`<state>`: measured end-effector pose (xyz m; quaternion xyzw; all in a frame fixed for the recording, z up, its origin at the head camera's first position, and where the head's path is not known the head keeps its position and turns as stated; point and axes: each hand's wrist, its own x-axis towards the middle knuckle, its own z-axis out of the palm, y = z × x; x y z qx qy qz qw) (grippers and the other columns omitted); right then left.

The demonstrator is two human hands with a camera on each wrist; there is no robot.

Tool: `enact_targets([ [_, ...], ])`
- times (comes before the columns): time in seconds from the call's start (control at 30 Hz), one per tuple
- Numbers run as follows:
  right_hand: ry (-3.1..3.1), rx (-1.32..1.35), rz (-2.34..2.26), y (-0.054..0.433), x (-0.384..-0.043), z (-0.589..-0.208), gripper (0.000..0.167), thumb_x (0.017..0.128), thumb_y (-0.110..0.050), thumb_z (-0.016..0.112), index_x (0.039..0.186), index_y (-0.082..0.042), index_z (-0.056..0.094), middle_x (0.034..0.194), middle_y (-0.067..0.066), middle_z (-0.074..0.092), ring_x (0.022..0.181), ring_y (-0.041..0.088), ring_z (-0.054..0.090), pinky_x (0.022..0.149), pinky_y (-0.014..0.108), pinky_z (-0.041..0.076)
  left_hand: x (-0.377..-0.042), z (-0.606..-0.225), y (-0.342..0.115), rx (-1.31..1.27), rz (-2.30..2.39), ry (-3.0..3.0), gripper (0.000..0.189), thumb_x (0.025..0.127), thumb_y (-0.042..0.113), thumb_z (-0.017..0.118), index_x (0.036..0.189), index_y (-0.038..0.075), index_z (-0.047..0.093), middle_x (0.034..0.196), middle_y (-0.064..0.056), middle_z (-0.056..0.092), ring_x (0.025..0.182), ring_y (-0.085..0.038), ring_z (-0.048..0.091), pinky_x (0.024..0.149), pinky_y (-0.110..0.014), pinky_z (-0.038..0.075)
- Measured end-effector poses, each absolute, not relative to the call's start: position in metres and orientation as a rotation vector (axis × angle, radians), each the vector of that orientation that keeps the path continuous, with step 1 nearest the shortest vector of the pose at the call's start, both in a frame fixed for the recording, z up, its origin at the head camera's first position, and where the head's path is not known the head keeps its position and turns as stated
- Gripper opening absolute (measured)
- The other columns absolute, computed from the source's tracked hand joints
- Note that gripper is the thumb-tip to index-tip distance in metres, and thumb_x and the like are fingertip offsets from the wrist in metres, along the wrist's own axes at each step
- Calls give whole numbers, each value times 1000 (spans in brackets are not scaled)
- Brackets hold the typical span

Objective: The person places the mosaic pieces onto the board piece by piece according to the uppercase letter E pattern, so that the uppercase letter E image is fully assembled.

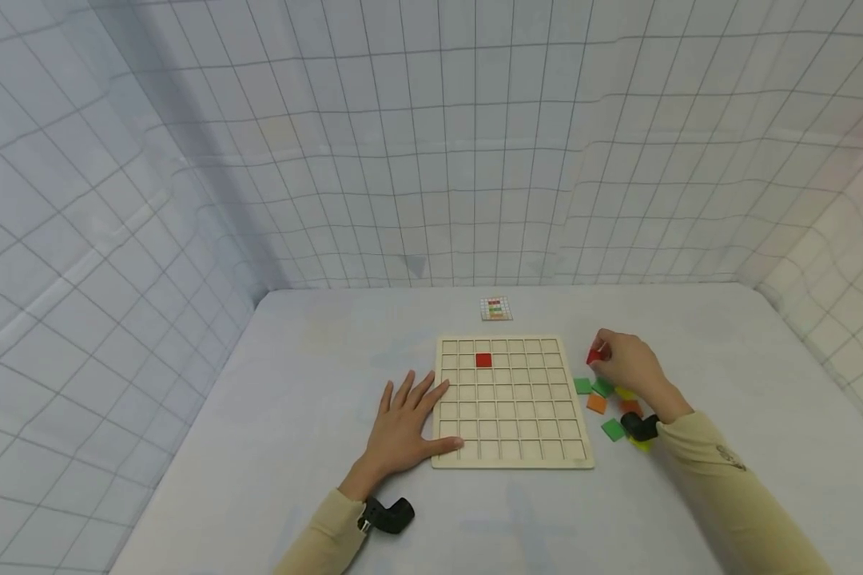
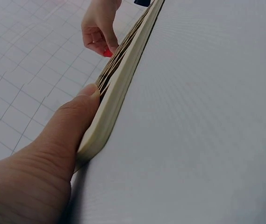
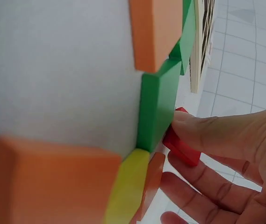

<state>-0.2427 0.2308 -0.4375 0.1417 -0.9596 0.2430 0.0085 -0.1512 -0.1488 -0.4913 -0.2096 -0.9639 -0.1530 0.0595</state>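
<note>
A pale wooden grid board lies on the table, and one red square tile sits in a cell of its second row. My left hand is spread flat at the board's left edge, with the thumb over the lower left corner and the little finger side away from it. To the right of the board, my right hand pinches another red tile between thumb and fingers. Below that hand lie loose green tiles, orange tiles and yellow tiles, partly hidden by the wrist.
A small printed card with a coloured grid pattern lies beyond the board's top edge. White cloth walls with a grid of lines enclose the table at the back and sides. Each wrist carries a black camera.
</note>
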Motion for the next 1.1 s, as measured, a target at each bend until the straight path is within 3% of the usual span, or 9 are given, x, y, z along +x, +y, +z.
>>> enact_targets([
  [0.4, -2891, 460, 900, 225, -239, -443, 4, 86, -5, 66, 87, -4, 62, 76, 4, 60, 64, 19, 53, 56, 32, 42, -151, -491, -150, -644, -439, -2930, 93, 77, 76, 51, 151, 25, 28, 155, -2, 22, 143, -30, 7, 111, -54, 0],
  [0.7, -2765, 618, 1086, 189, -238, -439, 8, 85, -4, 71, 86, -3, 63, 74, 1, 55, 67, 17, 50, 60, 32, 42, -151, -489, -149, -633, -454, -2932, 92, 78, 75, 53, 151, 25, 29, 155, -2, 22, 143, -29, 7, 111, -53, 0],
  [1.1, -2790, 707, 1221, 145, -250, -443, 8, 84, -7, 72, 82, -8, 65, 76, -2, 62, 70, 14, 56, 66, 31, 47, -151, -490, -149, -651, -474, -2888, 91, 78, 74, 54, 150, 23, 33, 154, -4, 26, 142, -31, 10, 110, -54, 2],
])
